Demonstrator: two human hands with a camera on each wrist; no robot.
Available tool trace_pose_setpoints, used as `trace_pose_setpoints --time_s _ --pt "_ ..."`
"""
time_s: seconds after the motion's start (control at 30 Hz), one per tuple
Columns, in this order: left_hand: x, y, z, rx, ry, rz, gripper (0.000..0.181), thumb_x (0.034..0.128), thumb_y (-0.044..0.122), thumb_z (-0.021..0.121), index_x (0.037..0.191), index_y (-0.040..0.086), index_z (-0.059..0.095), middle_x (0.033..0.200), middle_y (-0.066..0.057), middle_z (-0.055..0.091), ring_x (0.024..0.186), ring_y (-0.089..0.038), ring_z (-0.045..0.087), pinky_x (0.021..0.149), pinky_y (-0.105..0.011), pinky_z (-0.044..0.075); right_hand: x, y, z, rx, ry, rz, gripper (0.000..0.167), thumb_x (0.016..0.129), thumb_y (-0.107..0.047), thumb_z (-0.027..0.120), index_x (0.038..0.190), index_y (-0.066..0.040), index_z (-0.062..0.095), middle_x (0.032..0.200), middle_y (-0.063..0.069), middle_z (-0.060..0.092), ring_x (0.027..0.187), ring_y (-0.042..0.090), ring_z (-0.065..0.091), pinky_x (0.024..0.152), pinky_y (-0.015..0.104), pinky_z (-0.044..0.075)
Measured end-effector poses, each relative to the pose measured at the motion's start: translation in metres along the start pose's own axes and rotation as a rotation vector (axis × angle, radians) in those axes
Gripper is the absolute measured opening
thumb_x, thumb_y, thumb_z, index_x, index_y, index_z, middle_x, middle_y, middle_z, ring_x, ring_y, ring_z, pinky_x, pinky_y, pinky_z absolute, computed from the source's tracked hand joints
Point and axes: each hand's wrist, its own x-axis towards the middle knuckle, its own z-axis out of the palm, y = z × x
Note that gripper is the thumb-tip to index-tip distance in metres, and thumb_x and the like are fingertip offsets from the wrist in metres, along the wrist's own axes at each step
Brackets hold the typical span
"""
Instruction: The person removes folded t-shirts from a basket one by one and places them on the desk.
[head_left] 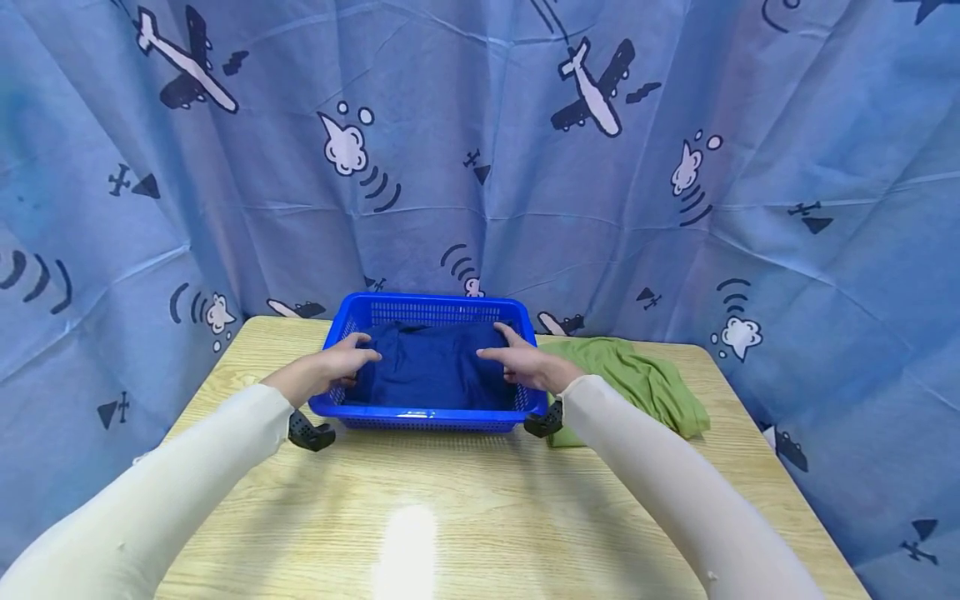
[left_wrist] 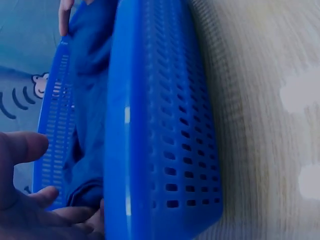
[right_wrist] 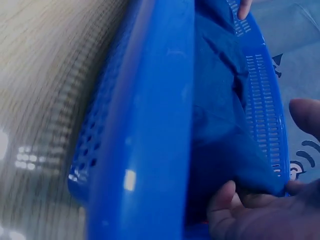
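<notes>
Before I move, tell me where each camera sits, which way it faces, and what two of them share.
Head: on the head, facing forward and down at the blue basket, navy cloth and green cloth; left hand, right hand and pale sleeves show.
Left wrist: on that wrist, looking along the basket; left hand at lower left, right fingertips at top.
Right wrist: on that wrist, looking along the basket; right hand at lower right, a left fingertip at top.
Shared by both wrist views: basket, navy cloth, table, curtain.

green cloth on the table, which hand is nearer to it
Right. The right hand is inside the right end of the blue basket, beside the green cloth; the left hand is at the basket's opposite end.
</notes>
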Motion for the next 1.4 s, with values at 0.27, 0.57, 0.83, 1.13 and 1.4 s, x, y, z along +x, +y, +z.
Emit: trace_pose_setpoints --time_s 0.27,0.57,0.83,1.13,1.4 --pt "0.006 0.004 0.001 0.087 -0.003 0.012 0.065 0.1045 0.028 0.048 0.160 0.012 0.018 0.167 -0.025 0.011 0.153 -0.047 0.019 0.122 -0.063 0.026 -0.006 -0.004 0.000 -0.183 -0.048 -0.089 0.069 0.099 -0.025 0.064 0.159 -0.020 0.031 0.166 0.016 0.022 0.152 0.041 0.026 0.123 0.061 0.024" --pt "0.012 0.001 0.008 0.076 -0.029 0.027 0.060 0.1028 0.026 0.050 0.156 0.009 0.029 0.166 -0.024 0.016 0.153 -0.044 0.018 0.123 -0.064 0.019 -0.007 0.001 -0.002 -0.232 -0.018 -0.105 0.062 0.098 -0.023 0.066 0.154 -0.018 0.040 0.155 0.020 0.038 0.144 0.039 0.039 0.121 0.061 0.028" --pt "0.013 0.004 0.010 0.012 0.007 -0.020 0.065 0.1030 0.023 0.051 0.159 0.009 0.022 0.167 -0.025 0.011 0.154 -0.047 0.015 0.124 -0.062 0.019 -0.007 0.003 -0.003 -0.130 -0.048 -0.059 0.066 0.099 -0.020 0.065 0.157 -0.022 0.034 0.144 0.014 0.042 0.079 0.018 0.050 0.081 0.032 0.045" --pt "0.015 0.000 0.009 0.167 -0.037 -0.004 0.062 0.0983 0.020 0.058 0.155 0.009 0.036 0.167 -0.025 0.011 0.152 -0.049 0.016 0.119 -0.072 0.018 -0.004 0.001 0.005 -0.234 -0.095 -0.067 0.068 0.097 -0.017 0.067 0.158 -0.023 0.035 0.171 0.011 0.012 0.157 0.038 0.015 0.126 0.059 0.018" --pt "0.021 -0.006 0.003 0.181 -0.019 0.042 0.058 0.0950 0.009 0.063 0.151 0.009 0.045 0.166 -0.025 0.017 0.151 -0.048 0.020 0.116 -0.072 0.024 0.003 0.004 0.006 -0.277 -0.026 -0.060 0.065 0.096 -0.007 0.067 0.154 -0.023 0.043 0.170 0.012 0.017 0.156 0.040 0.021 0.124 0.061 0.021"
